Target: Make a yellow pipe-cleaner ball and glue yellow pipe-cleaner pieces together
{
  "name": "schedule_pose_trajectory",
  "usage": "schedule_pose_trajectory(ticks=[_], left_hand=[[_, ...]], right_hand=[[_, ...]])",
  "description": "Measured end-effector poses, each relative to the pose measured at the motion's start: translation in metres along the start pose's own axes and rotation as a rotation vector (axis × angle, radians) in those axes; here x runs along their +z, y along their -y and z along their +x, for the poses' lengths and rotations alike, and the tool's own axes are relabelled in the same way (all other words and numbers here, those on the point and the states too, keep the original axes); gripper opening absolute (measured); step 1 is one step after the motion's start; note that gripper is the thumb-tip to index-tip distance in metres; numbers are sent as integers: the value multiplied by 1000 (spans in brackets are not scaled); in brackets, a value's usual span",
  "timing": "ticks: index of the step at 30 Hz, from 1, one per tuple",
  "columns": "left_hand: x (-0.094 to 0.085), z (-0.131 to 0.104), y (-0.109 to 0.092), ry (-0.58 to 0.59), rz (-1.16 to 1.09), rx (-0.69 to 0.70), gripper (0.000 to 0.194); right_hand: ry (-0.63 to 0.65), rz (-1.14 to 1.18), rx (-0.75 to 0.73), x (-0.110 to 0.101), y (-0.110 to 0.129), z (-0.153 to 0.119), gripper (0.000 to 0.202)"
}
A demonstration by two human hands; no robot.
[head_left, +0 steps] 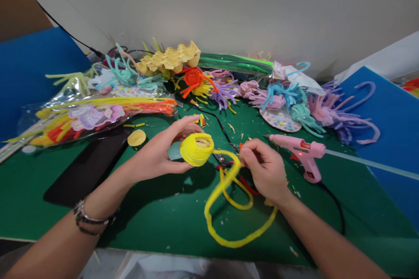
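My left hand (pixel 163 150) grips a small round cup shape wrapped in yellow pipe cleaner (pixel 196 150) between thumb and fingers. Its tan end, not covered by the wrapping, faces up and toward me. From the wrapped piece a long yellow pipe cleaner strand (pixel 209 218) runs to the right and hangs in loops above the green table. My right hand (pixel 262 165) pinches near this strand, with the fingers closed; the exact hold is partly hidden. Behind the strand lie pliers or cutters with red handles (pixel 248 185), partly covered.
A pink glue gun (pixel 299 150) with a glue stick rests at right, its cord trailing forward. At left are a dark phone (pixel 88 170), a tan disc (pixel 136 138) and bagged pipe cleaners (pixel 98 115). Along the back lie an egg carton (pixel 170 59) and several pipe-cleaner bundles (pixel 225 91).
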State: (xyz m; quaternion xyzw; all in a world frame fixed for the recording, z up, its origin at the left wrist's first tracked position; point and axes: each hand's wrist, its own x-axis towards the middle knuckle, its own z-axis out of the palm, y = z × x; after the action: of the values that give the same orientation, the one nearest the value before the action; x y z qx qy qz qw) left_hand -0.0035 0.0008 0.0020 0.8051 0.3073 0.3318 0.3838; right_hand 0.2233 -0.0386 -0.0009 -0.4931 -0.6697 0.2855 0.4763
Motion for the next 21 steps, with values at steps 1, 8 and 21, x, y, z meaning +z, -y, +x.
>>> schedule_pose_trajectory(ticks=[1,8,21], left_hand=[[-1,0,1,-8,11,-6,72],[-1,1,2,-40,15,14,68],[-2,-1,5,-71,-1,96,64]], right_hand=[[-34,19,2,-1,0,1,22],[-38,112,137,-5,-1,8,17],[54,142,140,-7,-5,10,19]])
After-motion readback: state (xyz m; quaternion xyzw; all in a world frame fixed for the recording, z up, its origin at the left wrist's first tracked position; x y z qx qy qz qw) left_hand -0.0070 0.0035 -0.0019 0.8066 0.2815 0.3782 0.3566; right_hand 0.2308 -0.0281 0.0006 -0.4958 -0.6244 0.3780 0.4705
